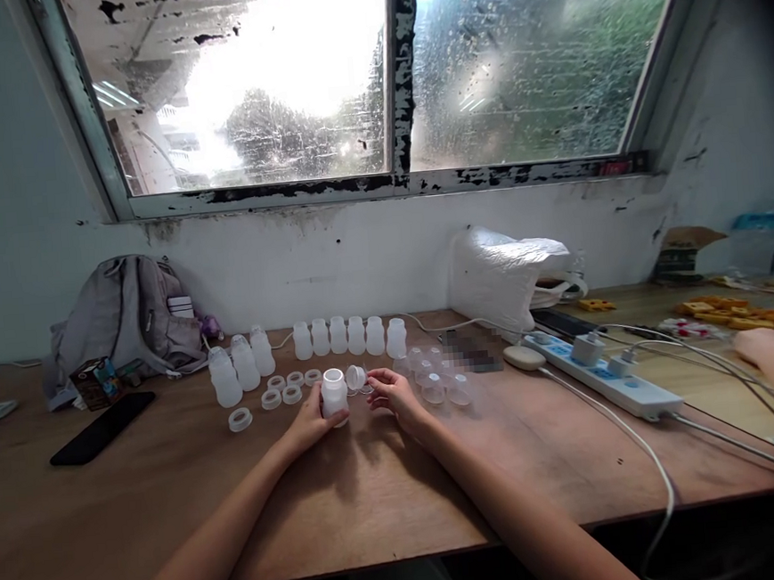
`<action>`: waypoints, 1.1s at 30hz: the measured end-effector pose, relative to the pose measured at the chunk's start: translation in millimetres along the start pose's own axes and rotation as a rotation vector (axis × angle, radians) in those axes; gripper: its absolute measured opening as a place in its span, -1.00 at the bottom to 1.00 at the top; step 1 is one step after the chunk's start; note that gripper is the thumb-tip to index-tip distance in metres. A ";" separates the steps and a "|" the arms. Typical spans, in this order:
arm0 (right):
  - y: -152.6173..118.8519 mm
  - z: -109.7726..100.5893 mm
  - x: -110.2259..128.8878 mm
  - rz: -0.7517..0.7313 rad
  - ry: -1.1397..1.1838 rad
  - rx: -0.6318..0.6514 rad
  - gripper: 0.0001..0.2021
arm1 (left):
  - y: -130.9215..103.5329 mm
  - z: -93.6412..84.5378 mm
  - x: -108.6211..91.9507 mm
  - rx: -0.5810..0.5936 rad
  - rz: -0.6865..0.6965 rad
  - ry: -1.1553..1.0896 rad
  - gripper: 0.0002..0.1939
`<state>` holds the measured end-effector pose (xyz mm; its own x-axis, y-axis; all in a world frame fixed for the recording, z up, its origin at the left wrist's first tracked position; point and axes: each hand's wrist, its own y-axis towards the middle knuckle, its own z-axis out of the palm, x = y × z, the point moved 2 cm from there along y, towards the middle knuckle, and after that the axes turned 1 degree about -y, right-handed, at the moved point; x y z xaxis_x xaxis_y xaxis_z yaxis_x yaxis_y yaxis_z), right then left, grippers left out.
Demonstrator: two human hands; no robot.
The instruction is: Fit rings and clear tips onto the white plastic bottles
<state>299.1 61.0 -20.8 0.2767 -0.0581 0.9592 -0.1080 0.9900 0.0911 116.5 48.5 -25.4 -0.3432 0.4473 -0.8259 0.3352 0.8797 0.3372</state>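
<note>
White bottle (335,399), near the centre of the frame, upright, mouth uncovered. The left hand (318,419) grips its side, thumb toward the viewer. Just right of its mouth, a white ring (356,378) is tilted; the right hand's (392,395) fingertips appear pinched on its edge, though the exact contact is too small to tell. Good handling here would seem to call for a light grip on the bottle, lest its wall give, with its mouth level and the ring held by its edge, square to the mouth. Around them: loose rings (292,394) to the left; clear domes (433,390) to the right; a row of bottles (338,336) behind. Farther out: a black phone (103,428), left; a power strip (609,381), right; another person's hand (763,351), far right.
</note>
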 end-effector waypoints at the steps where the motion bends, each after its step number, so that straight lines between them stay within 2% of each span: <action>1: 0.2 -0.3 0.0 -0.006 -0.001 -0.005 -0.73 | -0.1 -1.0 -1.6 -0.022 0.015 0.019 -0.47; 4: 2.6 -2.4 -0.7 -0.024 0.008 -0.065 -0.72 | -0.9 -7.1 -8.3 -0.122 0.064 0.110 -0.49; 6: 5.1 -4.9 -1.8 -0.028 0.011 -0.133 -0.73 | -1.6 -11.7 -10.5 -0.170 0.049 0.127 -0.48; 9: 7.9 -8.0 -3.2 -0.036 0.002 -0.196 -0.74 | -2.1 -17.0 -10.5 -0.185 0.041 0.154 -0.52; 12: 7.8 -8.0 -3.2 -0.059 -0.035 -0.182 -0.74 | -1.8 -19.3 -9.7 -0.150 0.098 0.242 -0.59; 18: 4.0 -4.2 -1.4 -0.084 -0.088 -0.142 -0.74 | -1.4 -19.7 -6.4 -0.099 0.126 0.295 -0.56; 25: 4.4 -5.2 -0.2 -0.101 -0.103 -0.137 -0.78 | -3.0 -21.2 -7.4 -0.123 0.041 0.239 -0.62; 33: 9.0 -7.7 -3.7 -0.153 -0.186 -0.124 -0.80 | -2.1 -22.4 -6.7 -0.114 0.025 0.217 -0.63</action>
<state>304.5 71.1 -25.6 0.0997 -0.2191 0.9706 0.0428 0.9755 0.2158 98.4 47.3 -10.5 -0.5206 0.4826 -0.7044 0.2492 0.8749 0.4152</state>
